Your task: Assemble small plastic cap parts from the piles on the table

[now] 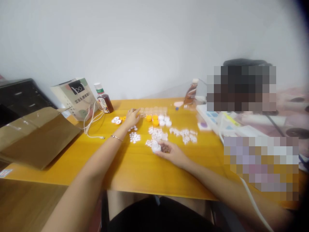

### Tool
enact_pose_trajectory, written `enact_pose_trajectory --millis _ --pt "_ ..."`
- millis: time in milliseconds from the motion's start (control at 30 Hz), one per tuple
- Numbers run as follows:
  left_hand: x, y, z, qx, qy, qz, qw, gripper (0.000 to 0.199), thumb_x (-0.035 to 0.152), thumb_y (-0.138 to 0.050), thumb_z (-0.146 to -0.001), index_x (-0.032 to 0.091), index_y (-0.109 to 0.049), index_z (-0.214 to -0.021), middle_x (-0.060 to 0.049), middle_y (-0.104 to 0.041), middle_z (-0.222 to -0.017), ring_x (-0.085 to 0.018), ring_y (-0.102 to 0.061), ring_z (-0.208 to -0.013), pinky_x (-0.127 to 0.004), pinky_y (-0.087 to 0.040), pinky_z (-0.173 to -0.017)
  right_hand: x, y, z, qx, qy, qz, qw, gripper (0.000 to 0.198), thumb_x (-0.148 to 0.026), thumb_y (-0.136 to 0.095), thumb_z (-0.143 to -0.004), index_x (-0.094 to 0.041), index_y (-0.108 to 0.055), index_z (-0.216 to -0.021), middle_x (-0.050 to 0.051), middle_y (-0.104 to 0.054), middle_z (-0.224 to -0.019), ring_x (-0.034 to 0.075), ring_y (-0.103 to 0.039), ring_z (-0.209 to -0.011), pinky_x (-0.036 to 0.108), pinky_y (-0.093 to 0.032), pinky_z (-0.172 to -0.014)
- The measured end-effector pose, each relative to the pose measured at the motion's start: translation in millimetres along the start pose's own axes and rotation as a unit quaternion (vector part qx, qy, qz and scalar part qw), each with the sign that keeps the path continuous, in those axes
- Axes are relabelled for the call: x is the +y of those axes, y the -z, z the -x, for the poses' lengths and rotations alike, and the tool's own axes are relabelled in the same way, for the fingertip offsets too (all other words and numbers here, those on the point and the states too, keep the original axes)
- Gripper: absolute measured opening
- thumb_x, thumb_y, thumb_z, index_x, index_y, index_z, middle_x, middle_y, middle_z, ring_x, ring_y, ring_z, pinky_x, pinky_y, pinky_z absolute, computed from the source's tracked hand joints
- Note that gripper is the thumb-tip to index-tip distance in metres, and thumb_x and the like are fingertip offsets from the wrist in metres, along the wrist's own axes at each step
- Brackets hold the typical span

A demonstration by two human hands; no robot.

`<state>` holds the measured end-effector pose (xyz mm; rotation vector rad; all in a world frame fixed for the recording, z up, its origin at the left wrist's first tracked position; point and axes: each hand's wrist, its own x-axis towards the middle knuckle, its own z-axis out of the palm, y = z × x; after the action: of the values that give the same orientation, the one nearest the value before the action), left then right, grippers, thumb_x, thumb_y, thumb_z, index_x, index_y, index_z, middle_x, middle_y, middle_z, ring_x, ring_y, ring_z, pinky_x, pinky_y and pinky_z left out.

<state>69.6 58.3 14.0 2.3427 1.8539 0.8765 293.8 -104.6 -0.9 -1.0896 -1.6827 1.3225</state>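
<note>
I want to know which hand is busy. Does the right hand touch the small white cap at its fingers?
Touching. The head view shows the right hand resting on the yellow table, its fingers closed around the small white cap, with no gap visible.

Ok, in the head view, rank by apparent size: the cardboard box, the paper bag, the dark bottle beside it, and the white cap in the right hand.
Largest to smallest:
1. Cardboard box, though it lies nearer the camera
2. Paper bag
3. Dark bottle
4. White cap in the right hand
</note>
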Motion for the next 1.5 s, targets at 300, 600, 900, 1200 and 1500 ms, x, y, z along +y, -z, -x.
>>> enact_pose_trajectory --millis 300,600,900,1200,1500 --pt "10 -20 -13 0.034 0.056 0.002 0.998 0.028 0.031 -0.054 -0.079 0.015 -0.059 -0.101 -0.013 -0.061 -0.103 -0.028 -0.049 -0.103 -0.04 -0.028 -0.09 3 0 -2 0.001 -0.017 -0.039 0.999 0.032 -0.038 -0.068 -0.063 -0.02 -0.054 -0.086 -0.005 -0.045 -0.062 0.009 -0.045 -0.056 0.025 -0.039 -0.057" --pt "47 29 20 0.158 0.007 0.151 0.976 0.033 0.033 -0.058 -0.076 0.018 -0.055 -0.106 -0.006 -0.062 -0.097 -0.02 -0.053 -0.093 -0.035 -0.034 -0.085 0 0 -2 0.0 -0.043 -0.118 0.992 0.04 -0.037 -0.072 -0.058 -0.018 -0.058 -0.09 0.0 -0.062 -0.08 0.014 -0.058 -0.074 0.031 -0.045 -0.077" --pt "78 37 102 -0.033 -0.047 0.452 0.89 0.026 0.032 -0.059 -0.076 0.016 -0.062 -0.097 -0.007 -0.063 -0.097 -0.016 -0.057 -0.089 -0.027 -0.045 -0.078 4 3 -7 -0.019 -0.033 -0.152 0.988 0.027 -0.037 -0.067 -0.066 -0.018 -0.061 -0.083 0.0 -0.064 -0.073 0.011 -0.059 -0.062 0.027 -0.047 -0.065" --pt "86 25 110 -0.075 -0.08 0.435 0.894 0.027 0.025 -0.064 -0.072 0.015 -0.061 -0.097 -0.008 -0.063 -0.095 -0.014 -0.058 -0.083 -0.028 -0.046 -0.078 3 4 -8 -0.019 -0.02 -0.158 0.987 0.027 -0.031 -0.069 -0.065 -0.017 -0.062 -0.087 -0.001 -0.063 -0.071 0.009 -0.056 -0.059 0.025 -0.046 -0.063" --pt "86 26 113 -0.116 -0.034 0.473 0.873 0.027 0.026 -0.063 -0.073 0.015 -0.061 -0.097 -0.009 -0.063 -0.1 -0.016 -0.058 -0.091 -0.032 -0.045 -0.085 -1 3 -7 -0.013 -0.007 -0.139 0.99 0.023 -0.031 -0.066 -0.067 -0.017 -0.061 -0.083 -0.002 -0.061 -0.068 0.009 -0.054 -0.058 0.024 -0.045 -0.061"
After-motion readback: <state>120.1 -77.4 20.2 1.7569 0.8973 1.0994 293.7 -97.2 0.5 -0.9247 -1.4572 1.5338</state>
